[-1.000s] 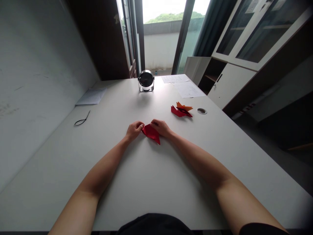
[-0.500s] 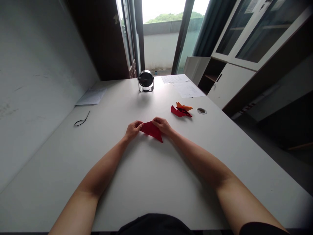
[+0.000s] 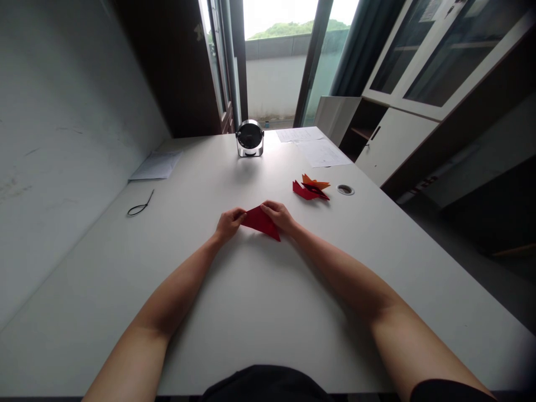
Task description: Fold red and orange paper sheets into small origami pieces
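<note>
Left hand [image 3: 227, 224]: fingers pinching left corner of red folded paper [image 3: 260, 221].
Right hand [image 3: 280, 216]: fingers pinching its upper right edge.
Paper: mid-surface [image 3: 251, 312], between both hands.
Nearby: folded paper pieces [image 3: 311, 188] right; fan [image 3: 250, 138] beyond.

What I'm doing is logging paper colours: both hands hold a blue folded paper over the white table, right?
Not quite. The head view shows the folded paper is red, not blue; the left hand and right hand do hold it over the white table.
</note>
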A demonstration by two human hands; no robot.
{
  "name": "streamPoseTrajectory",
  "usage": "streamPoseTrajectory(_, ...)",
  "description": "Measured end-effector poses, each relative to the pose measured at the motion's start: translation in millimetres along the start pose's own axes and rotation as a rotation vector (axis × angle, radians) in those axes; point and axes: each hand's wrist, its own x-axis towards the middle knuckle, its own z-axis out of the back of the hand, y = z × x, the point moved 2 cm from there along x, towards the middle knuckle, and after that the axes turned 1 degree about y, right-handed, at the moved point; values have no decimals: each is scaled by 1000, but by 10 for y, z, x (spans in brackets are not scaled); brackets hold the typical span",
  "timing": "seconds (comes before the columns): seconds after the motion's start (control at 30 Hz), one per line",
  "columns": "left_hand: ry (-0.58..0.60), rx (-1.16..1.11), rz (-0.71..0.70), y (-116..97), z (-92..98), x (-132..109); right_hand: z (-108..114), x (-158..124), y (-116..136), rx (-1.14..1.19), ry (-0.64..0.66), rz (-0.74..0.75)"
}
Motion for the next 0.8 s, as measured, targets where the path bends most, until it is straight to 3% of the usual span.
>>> streamPoseTrajectory(0.3, 11, 105, 19, -50, 12, -8, 28, 12, 0, 26, -64, 10)
streamPoseTrajectory(0.53, 17, 19, 48, -24, 14, -5, 99, 55, -44, 80, -202, -22)
streamPoseTrajectory(0.8, 1, -40, 55, -23, 12, 0, 100, 52, -69, 111, -202, -41)
